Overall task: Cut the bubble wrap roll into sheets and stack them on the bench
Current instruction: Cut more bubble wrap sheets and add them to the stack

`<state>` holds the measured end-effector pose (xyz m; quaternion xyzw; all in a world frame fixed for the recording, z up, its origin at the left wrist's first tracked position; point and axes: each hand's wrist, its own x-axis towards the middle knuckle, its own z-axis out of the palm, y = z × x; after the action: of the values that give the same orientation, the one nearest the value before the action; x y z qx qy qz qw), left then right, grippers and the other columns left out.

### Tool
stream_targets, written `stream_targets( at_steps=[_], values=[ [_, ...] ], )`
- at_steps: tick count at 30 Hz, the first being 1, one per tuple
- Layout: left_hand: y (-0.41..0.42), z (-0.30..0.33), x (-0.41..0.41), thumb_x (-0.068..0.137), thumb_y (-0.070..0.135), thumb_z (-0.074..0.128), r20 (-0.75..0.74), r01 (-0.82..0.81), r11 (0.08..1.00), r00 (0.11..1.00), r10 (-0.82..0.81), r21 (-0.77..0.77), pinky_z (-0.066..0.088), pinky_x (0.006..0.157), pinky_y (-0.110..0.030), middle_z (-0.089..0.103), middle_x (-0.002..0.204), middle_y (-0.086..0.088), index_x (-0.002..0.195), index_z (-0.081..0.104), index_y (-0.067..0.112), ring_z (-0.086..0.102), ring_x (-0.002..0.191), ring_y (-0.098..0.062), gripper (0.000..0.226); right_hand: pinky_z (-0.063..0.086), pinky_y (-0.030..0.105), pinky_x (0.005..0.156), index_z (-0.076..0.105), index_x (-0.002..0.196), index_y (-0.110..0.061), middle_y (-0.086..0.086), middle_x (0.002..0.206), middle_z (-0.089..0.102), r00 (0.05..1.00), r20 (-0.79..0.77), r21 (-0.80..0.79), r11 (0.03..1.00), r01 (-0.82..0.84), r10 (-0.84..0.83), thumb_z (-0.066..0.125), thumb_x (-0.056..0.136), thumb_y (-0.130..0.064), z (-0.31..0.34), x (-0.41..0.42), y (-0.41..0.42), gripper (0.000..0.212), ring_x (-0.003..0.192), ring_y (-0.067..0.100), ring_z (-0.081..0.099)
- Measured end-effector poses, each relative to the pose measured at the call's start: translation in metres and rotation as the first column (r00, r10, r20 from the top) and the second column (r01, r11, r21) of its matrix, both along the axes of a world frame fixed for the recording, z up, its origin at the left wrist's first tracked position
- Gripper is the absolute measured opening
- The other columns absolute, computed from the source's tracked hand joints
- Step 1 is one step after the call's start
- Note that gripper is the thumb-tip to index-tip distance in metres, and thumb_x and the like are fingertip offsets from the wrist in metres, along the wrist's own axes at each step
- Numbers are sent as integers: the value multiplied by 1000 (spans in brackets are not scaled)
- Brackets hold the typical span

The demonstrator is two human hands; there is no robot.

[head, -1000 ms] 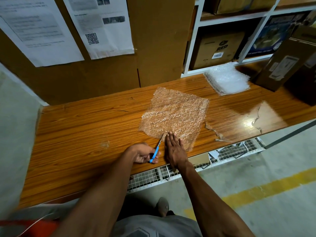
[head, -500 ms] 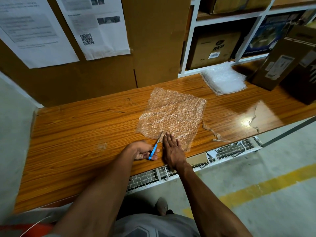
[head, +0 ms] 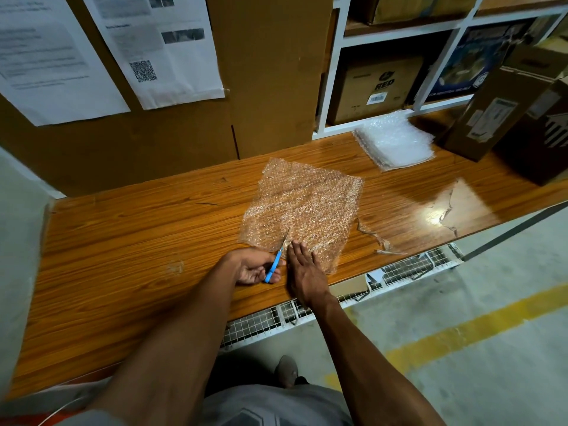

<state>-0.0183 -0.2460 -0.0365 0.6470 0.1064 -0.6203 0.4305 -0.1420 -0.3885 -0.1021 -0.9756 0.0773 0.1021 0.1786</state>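
A piece of clear bubble wrap [head: 302, 207] lies flat on the wooden bench [head: 129, 241]. My left hand [head: 252, 267] grips blue-handled scissors [head: 275, 265] at the wrap's near edge, with the blades pointing into the sheet. Just to the right of the blades, my right hand [head: 304, 272] presses flat on the wrap with straight fingers. A stack of cut bubble wrap sheets [head: 395, 142] sits at the back right of the bench.
Thin offcut strips [head: 375, 238] lie right of the sheet. Cardboard boxes [head: 504, 118] stand at the bench's far right, and a white shelf unit [head: 381, 87] holds more boxes behind. Cardboard panels with taped papers [head: 163, 47] form the back wall. A wire mesh rack [head: 408, 269] runs under the bench edge.
The scissor blades have advanced a little further into the sheet's near edge. My right hand stays pressed flat beside them.
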Motion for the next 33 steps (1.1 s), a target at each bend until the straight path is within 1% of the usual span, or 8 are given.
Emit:
stream_targets(
  at_steps=[6,8,11,13,15,17,20,33],
  values=[
    [-3,-2,3,96,14,71,30,32,999,999,-31,-21,45,38,-12,73,87,-16,99,66,-4,74,63,-16,19,3,41,130,12,166,-14,3,174,8,995,64,36,997,71,-73,33,108,-23,1,2,1,63,161,22,5],
    [-2,-6,4,96,13,70,42,26,999,999,-25,-21,42,36,-11,73,86,-16,96,66,-4,74,63,-15,17,23,43,127,40,159,-18,2,168,31,977,148,64,988,143,-151,37,110,-29,4,5,2,50,155,22,31],
    [-1,-7,3,96,14,71,41,24,999,999,-23,-29,43,37,-11,73,85,-17,94,67,-4,73,61,-14,19,51,40,101,65,128,-23,4,140,63,949,220,71,974,216,-227,59,101,-21,8,13,-7,28,122,28,62],
    [-2,-6,3,96,16,71,29,31,999,999,-30,-29,43,37,-12,72,87,-16,94,67,-3,73,61,-13,20,51,40,95,60,129,-24,6,132,61,949,167,91,962,256,-269,62,97,-17,12,18,-14,33,116,28,59],
    [-4,-4,3,97,18,71,6,36,999,999,-36,-21,44,37,-12,72,88,-15,95,66,-3,73,63,-13,22,44,45,106,46,142,-24,9,145,49,962,132,5,971,239,-238,61,97,-28,13,21,-19,47,130,29,48],
    [-7,0,4,98,21,70,-7,61,998,998,-60,2,46,40,-11,72,87,-13,97,66,-2,73,64,-12,24,25,57,122,27,158,-25,9,167,26,977,61,-36,978,204,-202,51,101,-44,10,22,-24,65,152,35,26],
    [-11,3,8,102,22,64,12,66,997,998,-66,34,48,42,-11,73,83,-12,100,66,0,72,58,-11,22,-3,61,124,0,166,-28,3,174,-11,982,-77,-44,984,171,-174,35,106,-59,4,22,-33,76,160,35,-8],
    [-22,4,17,106,13,56,79,58,998,995,-59,23,45,39,-10,73,75,-12,98,68,-1,73,57,-14,20,16,60,122,11,163,-34,4,174,1,986,-31,-31,986,166,-167,44,96,-69,15,21,-43,83,157,36,11]
  ],
)
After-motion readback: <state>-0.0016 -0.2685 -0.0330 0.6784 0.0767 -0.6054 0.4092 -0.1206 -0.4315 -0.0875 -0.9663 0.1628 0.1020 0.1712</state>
